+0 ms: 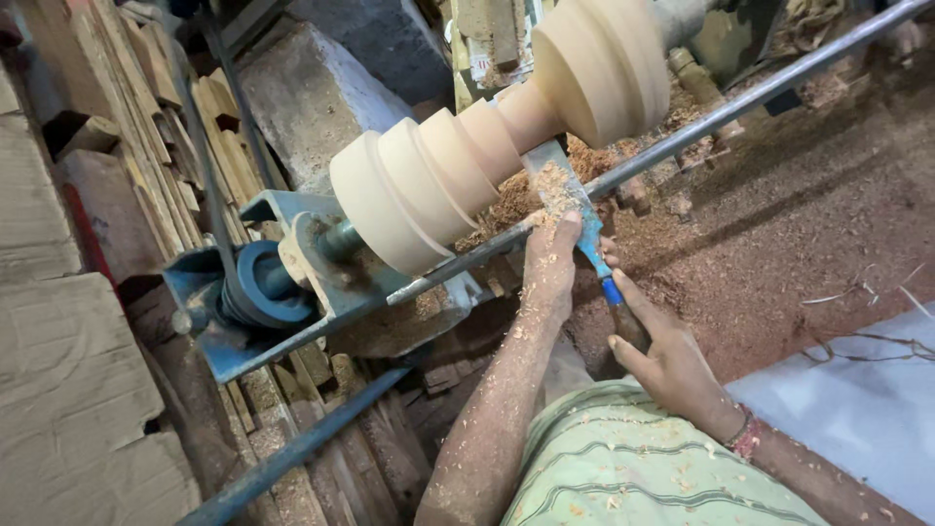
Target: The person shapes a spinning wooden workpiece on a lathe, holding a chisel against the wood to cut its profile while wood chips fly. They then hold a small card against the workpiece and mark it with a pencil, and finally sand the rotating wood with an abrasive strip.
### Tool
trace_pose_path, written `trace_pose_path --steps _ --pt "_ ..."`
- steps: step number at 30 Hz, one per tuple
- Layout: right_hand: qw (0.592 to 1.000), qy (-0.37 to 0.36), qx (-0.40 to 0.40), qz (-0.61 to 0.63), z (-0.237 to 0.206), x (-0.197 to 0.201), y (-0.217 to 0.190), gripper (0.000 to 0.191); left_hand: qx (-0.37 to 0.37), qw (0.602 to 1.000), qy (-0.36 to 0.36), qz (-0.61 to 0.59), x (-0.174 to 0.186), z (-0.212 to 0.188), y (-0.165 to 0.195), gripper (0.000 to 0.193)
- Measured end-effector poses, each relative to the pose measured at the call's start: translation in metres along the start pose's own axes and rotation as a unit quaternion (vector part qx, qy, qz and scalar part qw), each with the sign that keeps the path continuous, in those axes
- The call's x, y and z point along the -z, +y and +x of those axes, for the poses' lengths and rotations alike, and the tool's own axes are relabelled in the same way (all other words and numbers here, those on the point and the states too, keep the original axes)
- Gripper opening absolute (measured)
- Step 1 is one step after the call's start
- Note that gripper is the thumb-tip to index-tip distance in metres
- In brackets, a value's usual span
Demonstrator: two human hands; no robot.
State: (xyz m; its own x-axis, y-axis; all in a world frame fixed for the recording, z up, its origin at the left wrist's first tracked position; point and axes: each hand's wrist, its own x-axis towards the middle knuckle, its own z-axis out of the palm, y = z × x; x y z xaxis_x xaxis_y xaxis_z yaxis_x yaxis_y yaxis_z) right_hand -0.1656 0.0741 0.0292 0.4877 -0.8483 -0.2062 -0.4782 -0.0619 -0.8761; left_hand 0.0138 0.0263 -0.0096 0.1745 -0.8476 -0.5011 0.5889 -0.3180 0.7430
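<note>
A pale turned workpiece spins or sits on a lathe, stepped in rings at its lower left end and swelling to a broad disc at its upper right. A chisel meets the narrow neck of the workpiece from below, its flat blade heaped with shavings. The left hand closes over the blade just under the workpiece, pressing it onto the rest bar that runs along beside the workpiece. The right hand wraps the chisel's dark handle, farther from the workpiece, a bracelet at its wrist. Sawdust coats the left forearm and lies thick on the floor beyond the workpiece. A blue pulley sits past the workpiece's ringed end. Planks are stacked further out from that end.
</note>
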Motion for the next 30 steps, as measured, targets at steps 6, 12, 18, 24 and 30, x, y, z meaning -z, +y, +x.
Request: trace_pose_path --steps 6,12,18,24,30 --pt "0.911 -0.114 -0.207 0.337 -0.03 0.033 0.006 0.097 0.038 0.98 -0.153 -0.121 -0.014 -0.039 0.028 0.06" --pt "0.777 -0.173 -0.235 0.558 -0.032 0.046 0.011 0.084 0.035 0.992 -0.063 -0.105 -0.026 -0.039 0.009 0.033" --pt "0.99 -0.08 -0.116 0.016 -0.014 0.038 0.001 0.083 -0.038 0.999 0.002 -0.034 -0.02 -0.007 -0.011 0.026" --pt "0.998 -0.036 -0.031 0.028 -0.002 0.035 0.0 0.082 -0.025 0.999 0.01 -0.029 -0.021 0.004 -0.013 0.035" --pt "0.993 -0.05 -0.1 0.028 0.003 0.033 0.0 0.089 -0.014 0.999 0.006 -0.029 -0.018 0.011 -0.013 0.037"
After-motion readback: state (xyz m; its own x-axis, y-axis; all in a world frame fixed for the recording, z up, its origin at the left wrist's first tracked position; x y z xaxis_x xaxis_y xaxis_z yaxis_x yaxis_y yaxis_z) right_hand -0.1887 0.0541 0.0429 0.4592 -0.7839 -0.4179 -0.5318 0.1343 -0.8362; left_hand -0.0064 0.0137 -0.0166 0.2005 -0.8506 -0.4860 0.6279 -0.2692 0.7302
